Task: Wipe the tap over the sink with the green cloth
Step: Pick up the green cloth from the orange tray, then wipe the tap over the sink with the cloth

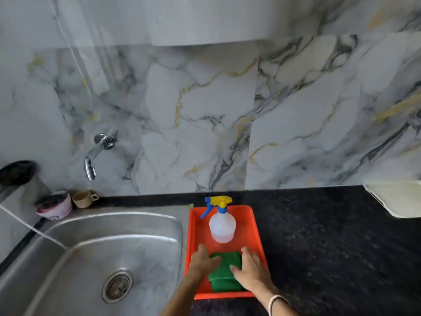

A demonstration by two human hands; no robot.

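Lying folded in orange plastic tray (pixel 256 226): soft, light green cloth (pixel 226 269); left hand (pixel 201 262), right hand (pixel 250 270), fingers spread flat on it; pinch a folded edge.

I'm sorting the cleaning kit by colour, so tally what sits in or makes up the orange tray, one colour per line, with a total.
Orange: 1, the tray itself
Green: 1, the folded cloth, with the left hand and right hand resting on it
Translucent white: 1, the spray bottle, with a yellow and blue trigger head
Total: 3
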